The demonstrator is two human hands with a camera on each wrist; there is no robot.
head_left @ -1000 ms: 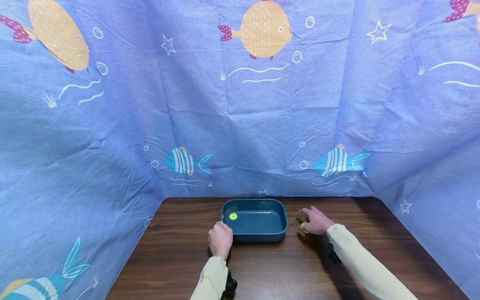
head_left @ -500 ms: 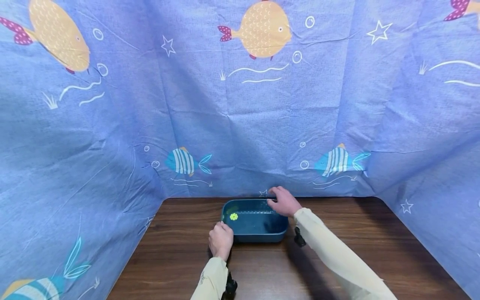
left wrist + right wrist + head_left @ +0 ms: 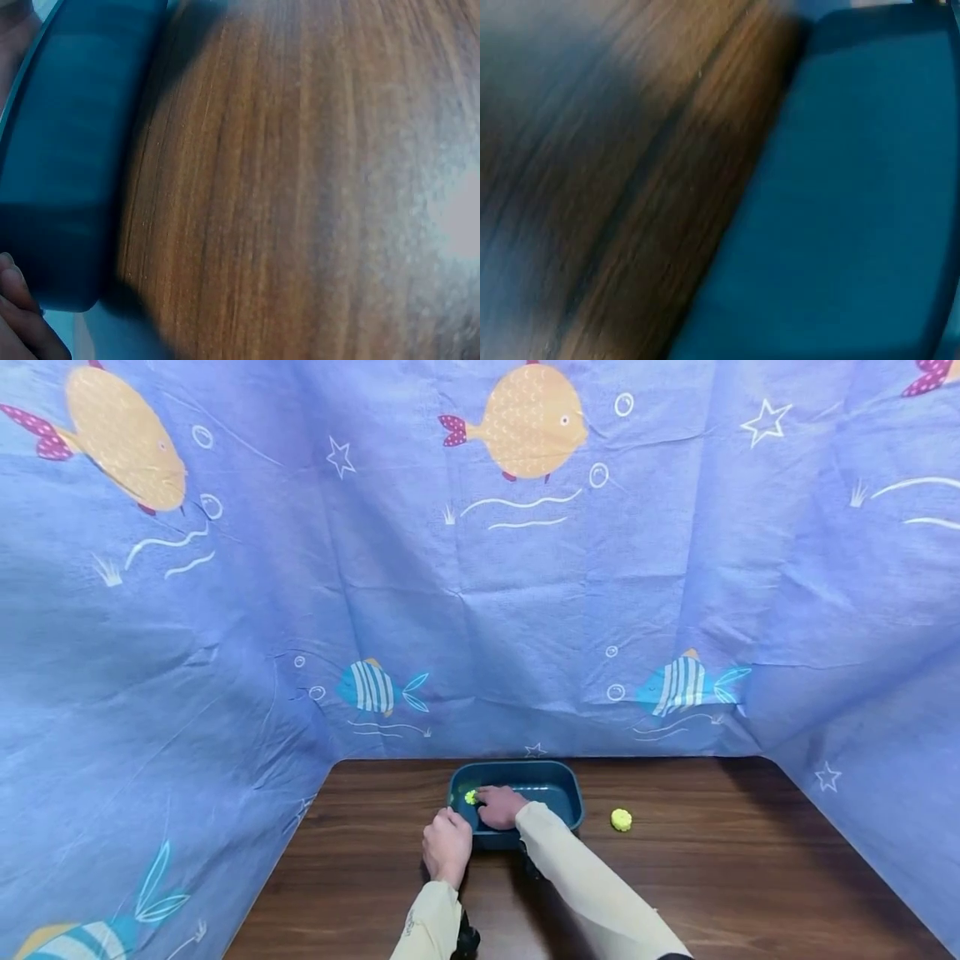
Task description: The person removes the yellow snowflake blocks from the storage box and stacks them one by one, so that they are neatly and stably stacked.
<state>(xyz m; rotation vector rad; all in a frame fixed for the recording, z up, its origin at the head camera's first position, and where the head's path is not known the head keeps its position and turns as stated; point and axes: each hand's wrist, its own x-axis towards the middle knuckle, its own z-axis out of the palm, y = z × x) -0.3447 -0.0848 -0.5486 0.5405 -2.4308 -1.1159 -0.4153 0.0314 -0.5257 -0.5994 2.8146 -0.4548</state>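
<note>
A dark teal rectangular dish [image 3: 558, 839] with raised walls sits near the back of the brown table. My left hand [image 3: 447, 846] grips its front left corner; in the left wrist view a few fingers [image 3: 22, 315] lie at the dish's end. Inside the dish, towards the left, is a small yellow-green flower-shaped piece [image 3: 470, 797]. My right hand [image 3: 501, 807] reaches over the front rim into the dish, its extended fingertips right at that piece. Whether they touch it is too small to tell. A similar yellow scalloped round piece [image 3: 621, 820] lies on the table to the right.
The wood-grain table [image 3: 720, 860] stretches out on both sides of the dish. A blue cloth [image 3: 525, 610] printed with fish hangs behind the table and along its sides. The right wrist view shows mostly the dish's outer wall [image 3: 840, 210] and blurred table.
My right hand has left the yellow piece on the right, passed over the dish's right side and come down at the flower-shaped piece inside. The left hand keeps its grip on the dish.
</note>
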